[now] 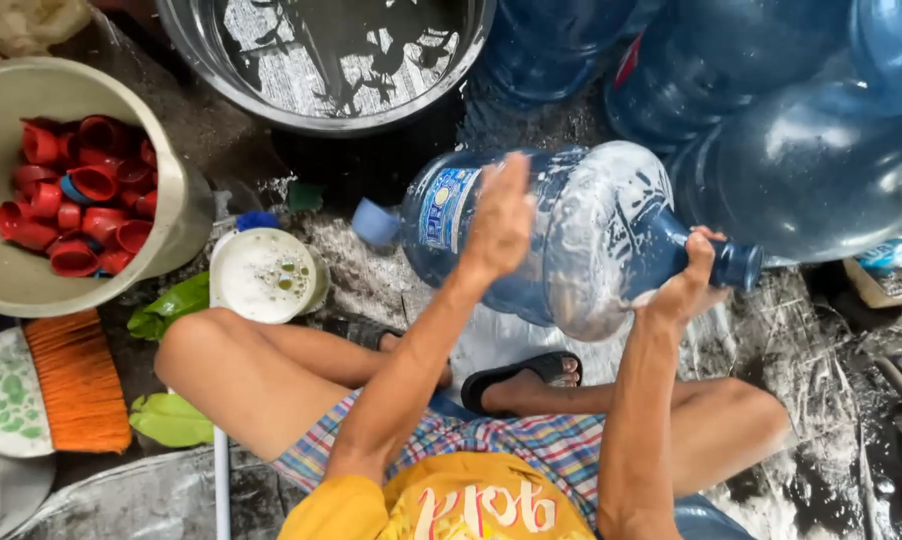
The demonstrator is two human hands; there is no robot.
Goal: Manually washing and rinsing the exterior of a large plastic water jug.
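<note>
— Lying on its side, is it, that water jug [571,235]?

— Yes, long axis running left to right, neck pointing right, base left, above the sandals [526,375] on the wet floor.

— And the hands?

— The right hand [686,285] grips the jug's neck. The left hand [499,222] lies open and flat against its upper side.

— Anything left of the jug?

— A small foamy bowl [266,275], then a bucket [176,215] of red caps [76,195].

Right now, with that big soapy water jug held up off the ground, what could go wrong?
The jug looks wet and foamy, and the right hand grips only near its neck while the left hand lies flat on its side, so it might slip. The ground is wet and sudsy around the sandals, so footing may be slick. The small soapy bowl by the knee could get knocked.
</note>
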